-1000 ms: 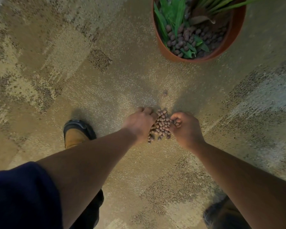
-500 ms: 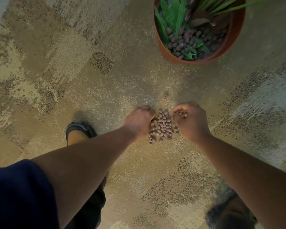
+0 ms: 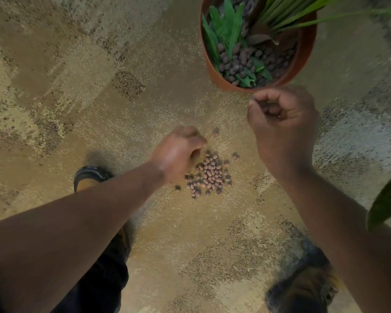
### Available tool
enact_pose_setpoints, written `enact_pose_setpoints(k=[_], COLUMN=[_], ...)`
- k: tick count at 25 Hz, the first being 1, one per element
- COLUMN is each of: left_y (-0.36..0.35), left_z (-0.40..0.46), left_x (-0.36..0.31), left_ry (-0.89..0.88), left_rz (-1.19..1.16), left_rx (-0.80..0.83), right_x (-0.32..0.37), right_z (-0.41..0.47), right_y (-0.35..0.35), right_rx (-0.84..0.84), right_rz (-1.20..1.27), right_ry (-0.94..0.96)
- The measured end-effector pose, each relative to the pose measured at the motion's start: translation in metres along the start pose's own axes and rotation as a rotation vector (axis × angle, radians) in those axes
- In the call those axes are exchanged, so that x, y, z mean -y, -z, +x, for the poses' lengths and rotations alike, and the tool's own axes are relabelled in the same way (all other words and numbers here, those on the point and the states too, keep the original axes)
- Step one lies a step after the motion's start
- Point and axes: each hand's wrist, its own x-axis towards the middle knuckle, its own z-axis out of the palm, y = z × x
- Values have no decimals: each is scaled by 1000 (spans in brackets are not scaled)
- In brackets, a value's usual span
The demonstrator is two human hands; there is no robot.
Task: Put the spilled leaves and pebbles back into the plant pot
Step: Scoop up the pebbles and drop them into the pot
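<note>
Fingers of our right hand (image 3: 282,127) curl round pebbles, carrying them toward the plant pot (image 3: 215,73); our left hand (image 3: 178,152) cups beside the pebble pile (image 3: 209,175), corralling strays.

One plant pot (image 3: 303,53), one pile of pebbles (image 3: 209,173), two hands, two shoes, several loose pebbles.

A mottled tan carpet (image 3: 61,71) covers the whole floor, with darker speckled patches toward 9 and 5 o'clock and a paler grey patch (image 3: 359,136) at 3 o'clock. Light is dim and warm.
</note>
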Motion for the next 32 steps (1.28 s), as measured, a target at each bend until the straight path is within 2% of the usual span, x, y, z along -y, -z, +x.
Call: enact_pose_setpoints(k=[3,5,6,8,10,12,15,16,17,20,22,25,29,32], left_y=[36,55,62,67,64,61,41,31,20,-10,-25,-42,-55,-55], left_z=[49,81,92,102,103,94,67,54,40,-3,-26,-48,-50,-46], left_x=[-41,-60,-65,-67,-62,-59,-46,-39,-28,4,16,20,14,15], left_ry=[-216,-293,-282,-208,-182,-258,-271,-210,-120,228,318,294,294,255], left_rz=[-68,-108,-109,-63,-22,-30,-6,18,39,127,150,114,84,74], left_rx=[-361,-483,-478,-370,-301,-368,-516,-486,-385,125,346,385,311,345], right_x=[1,0,0,-2,-4,-4,-7,-10,-16,-45,-61,-72,-76,-79], right_z=[19,28,33,41,45,41,13,0,-14,-50,-67,-84,-83,-78], right_y=[-1,-3,-4,-5,-3,-2,-6,-9,-14,-29,-36,-50,-57,-54], right_rx=[6,18,18,33,129,191,94,90,141,451,633,774,723,779], right_rz=[-80,-130,-141,-141,-173,-309,-368,-356,-344,-398,-456,-540,-595,-620], right_ry=[68,75,65,20,23,121,254,257,207,-155,-332,-353,-278,-230])
